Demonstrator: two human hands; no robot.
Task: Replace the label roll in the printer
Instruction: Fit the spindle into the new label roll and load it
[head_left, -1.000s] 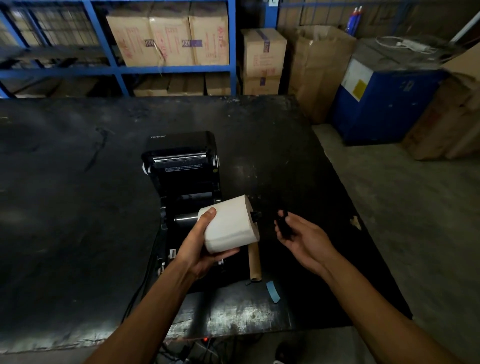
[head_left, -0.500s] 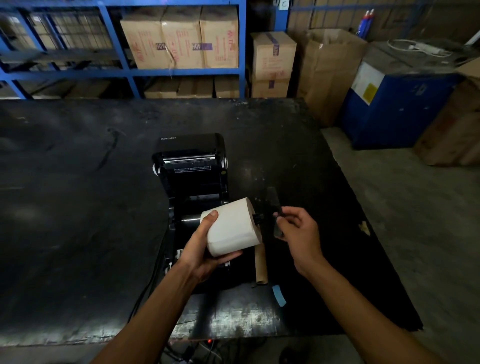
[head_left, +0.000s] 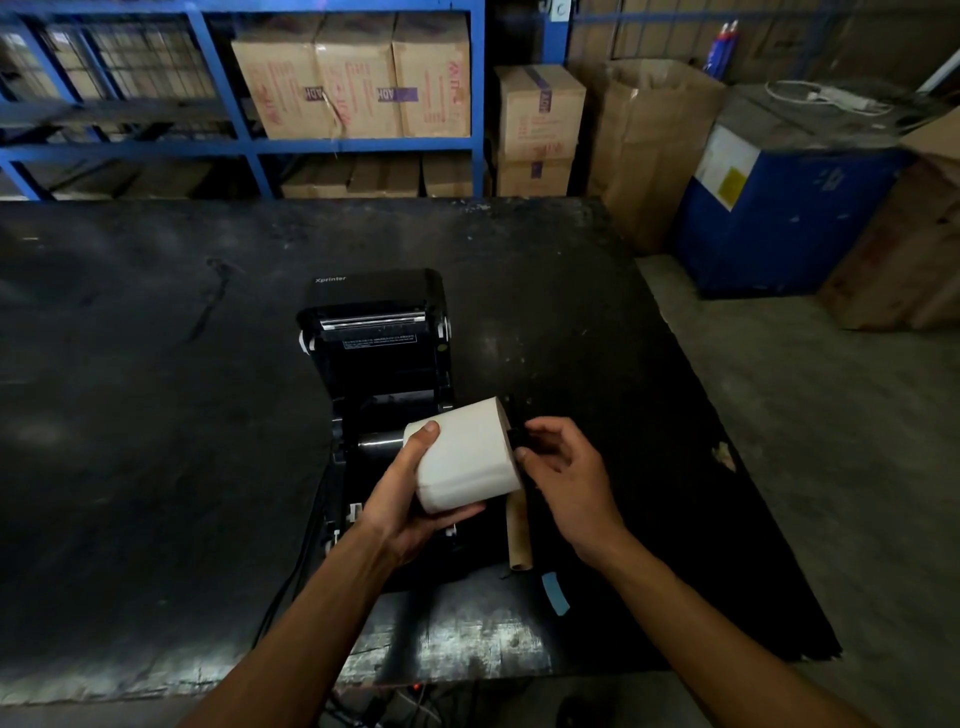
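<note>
A black label printer (head_left: 382, 343) stands on the dark table (head_left: 156, 415) with its lid swung up and back, its roll bay exposed. My left hand (head_left: 402, 499) grips a full white label roll (head_left: 467, 454) above the bay. A black spindle pokes out of the roll's right end. My right hand (head_left: 563, 473) pinches a small black spindle end piece (head_left: 522, 436) against that end. An empty brown cardboard core (head_left: 519, 535) lies on the table just right of the printer.
A small blue scrap (head_left: 555, 592) lies near the table's front edge. Cables hang below the front edge. Blue shelving with cardboard boxes (head_left: 358, 78) stands behind the table. A blue machine (head_left: 779, 218) and more cartons stand on the floor to the right.
My right hand has closed on the black end piece and carried it left, from open and apart to pressed against the roll's right end. The left hand keeps holding the roll.
</note>
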